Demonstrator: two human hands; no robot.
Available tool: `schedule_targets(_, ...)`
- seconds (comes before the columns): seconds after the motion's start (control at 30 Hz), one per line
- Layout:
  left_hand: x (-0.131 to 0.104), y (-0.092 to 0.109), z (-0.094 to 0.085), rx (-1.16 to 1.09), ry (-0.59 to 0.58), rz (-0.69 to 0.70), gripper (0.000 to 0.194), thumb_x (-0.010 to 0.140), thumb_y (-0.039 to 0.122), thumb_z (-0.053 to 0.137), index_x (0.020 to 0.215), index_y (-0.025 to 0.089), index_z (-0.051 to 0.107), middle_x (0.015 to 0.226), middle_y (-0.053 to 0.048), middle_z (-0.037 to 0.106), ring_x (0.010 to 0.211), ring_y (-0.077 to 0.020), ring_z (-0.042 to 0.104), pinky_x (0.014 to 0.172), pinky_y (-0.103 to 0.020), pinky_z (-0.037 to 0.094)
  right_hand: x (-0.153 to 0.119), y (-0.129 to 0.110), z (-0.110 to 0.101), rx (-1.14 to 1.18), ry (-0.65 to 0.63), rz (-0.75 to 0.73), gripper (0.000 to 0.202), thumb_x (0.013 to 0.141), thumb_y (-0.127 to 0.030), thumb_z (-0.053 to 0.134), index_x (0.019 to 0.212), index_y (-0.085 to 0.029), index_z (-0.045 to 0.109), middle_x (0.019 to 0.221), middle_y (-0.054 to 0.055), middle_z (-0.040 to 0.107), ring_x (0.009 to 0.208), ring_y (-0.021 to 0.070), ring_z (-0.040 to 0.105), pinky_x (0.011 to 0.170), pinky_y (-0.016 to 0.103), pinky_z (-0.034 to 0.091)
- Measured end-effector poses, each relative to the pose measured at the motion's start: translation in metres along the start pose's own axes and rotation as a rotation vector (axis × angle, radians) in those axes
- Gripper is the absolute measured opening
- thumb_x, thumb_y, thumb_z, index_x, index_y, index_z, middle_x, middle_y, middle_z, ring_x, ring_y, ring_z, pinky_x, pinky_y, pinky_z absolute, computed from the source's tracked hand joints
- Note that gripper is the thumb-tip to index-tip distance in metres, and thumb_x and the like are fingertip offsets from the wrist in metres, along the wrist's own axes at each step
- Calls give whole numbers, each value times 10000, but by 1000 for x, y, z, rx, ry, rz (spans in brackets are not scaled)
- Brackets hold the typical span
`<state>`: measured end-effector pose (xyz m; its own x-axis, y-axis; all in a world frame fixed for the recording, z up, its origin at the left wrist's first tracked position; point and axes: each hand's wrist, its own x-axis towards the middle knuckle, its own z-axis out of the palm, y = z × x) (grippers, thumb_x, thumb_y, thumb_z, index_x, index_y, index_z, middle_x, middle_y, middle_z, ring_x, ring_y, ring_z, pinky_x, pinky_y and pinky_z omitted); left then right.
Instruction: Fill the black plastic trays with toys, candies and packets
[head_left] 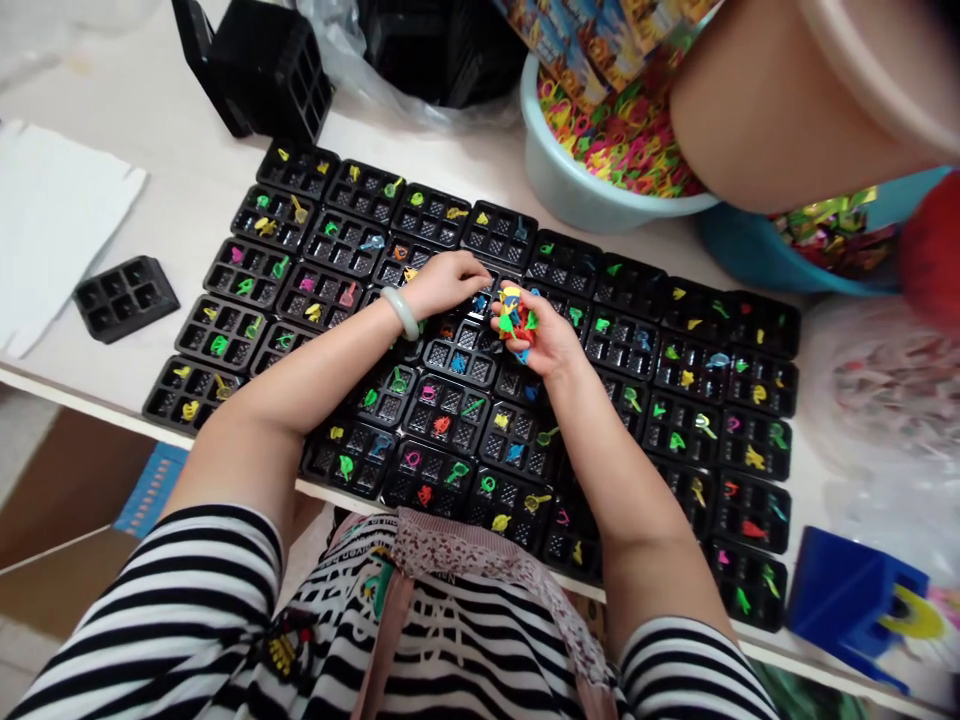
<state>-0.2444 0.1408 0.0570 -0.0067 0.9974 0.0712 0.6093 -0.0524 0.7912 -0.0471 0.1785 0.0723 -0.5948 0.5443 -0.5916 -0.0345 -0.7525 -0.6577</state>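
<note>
My right hand [544, 335] is cupped, palm up, around a bunch of small plastic toys [516, 318] in yellow, green, red and blue. Close beside it on the left, my left hand [450, 283], with a pale bangle [401, 312] on the wrist, reaches over the middle trays. Its fingers are bent together and point down; anything between the tips is too small to make out. Rows of black compartment trays [459, 350] lie under both hands. Many hold a few small coloured toys, such as a blue one [459, 362] and a red one [441, 425].
Behind the trays stand a light-blue basin [592, 195] of small coloured pieces and a teal basin [739, 245] with shiny packets. Stacked black trays [266, 70] stand at back left. A single tray [126, 298] and white sheets [52, 225] lie left; a blue packet [855, 600] lies front right.
</note>
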Motion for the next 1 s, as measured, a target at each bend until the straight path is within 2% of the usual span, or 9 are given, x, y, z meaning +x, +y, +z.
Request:
schedule_targets(0.13, 2, 6, -6, -112, -16, 82, 166, 869, 268, 772, 1012, 189, 801, 971, -50, 712, 952, -192, 649, 944, -357, 510, 2, -5, 4, -2, -18, 45, 138, 976, -327, 557, 1040, -217, 612, 757, -4, 732, 589, 103, 694, 307, 94, 261)
schedule_targets(0.33, 9, 6, -16, -116, -83, 220, 145, 882, 269, 769, 1011, 208, 793, 1056, -67, 680, 1072, -213, 643, 1003, -384, 502, 10, -11, 7, -12, -97, 108, 172, 1002, -334, 527, 946, -189, 601, 795, 25, 749, 557, 89, 666, 305, 101, 264)
schedule_targets(0.47, 10, 4, -19, -208, -148, 178, 150, 871, 286, 772, 973, 176, 753, 1019, -58, 706, 1008, -196, 654, 984, -377, 512, 14, -12, 7, -16, -84, 127, 154, 1005, -312, 520, 982, -189, 611, 809, 28, 744, 568, 94, 672, 310, 107, 272)
schedule_targets(0.53, 14, 1, -18, -315, -68, 87, 174, 873, 275, 762, 995, 157, 728, 989, -51, 722, 947, -175, 659, 946, -360, 524, 17, -13, 6, -13, -78, 103, 130, 996, -311, 545, 1029, -206, 614, 809, 11, 733, 576, 92, 673, 314, 104, 281)
schedule_targets(0.6, 22, -3, -16, -367, 81, -2, 158, 879, 222, 731, 1013, 141, 713, 979, -53, 732, 921, -162, 659, 928, -345, 523, 19, -14, 3, -14, -79, 70, 128, 981, -316, 580, 1069, -229, 612, 808, -8, 721, 588, 89, 673, 320, 98, 286)
schedule_targets(0.7, 45, -12, -10, -214, 207, -63, 126, 844, 114, 693, 965, 138, 715, 949, -54, 736, 911, -167, 650, 920, -338, 513, 22, -16, 0, -1, -66, 26, 143, 968, -330, 604, 1089, -253, 602, 820, -26, 710, 607, 82, 674, 328, 88, 289)
schedule_targets(0.87, 84, -25, 3, 151, 114, 14, 196, 781, 23, 651, 891, 150, 752, 985, -78, 750, 1047, -247, 656, 1013, -384, 478, 24, -19, 0, 53, -8, 12, 154, 978, -297, 540, 1110, -255, 607, 835, -22, 710, 626, 82, 678, 330, 95, 288)
schedule_targets(0.93, 90, -26, 4, 175, 92, 28, 226, 776, 16, 647, 921, 139, 768, 1012, -90, 753, 1090, -263, 654, 1045, -400, 466, 25, -20, -1, 56, -9, 9, 166, 974, -290, 534, 1116, -255, 613, 836, -19, 713, 630, 84, 679, 331, 97, 286)
schedule_targets(1.0, 86, -23, 0, 96, 75, 36, 231, 807, 60, 663, 993, 134, 778, 1044, -93, 751, 1072, -251, 662, 1036, -399, 478, 26, -20, -3, 47, -31, 6, 178, 967, -299, 548, 1125, -256, 617, 839, -17, 720, 626, 83, 676, 333, 97, 285)
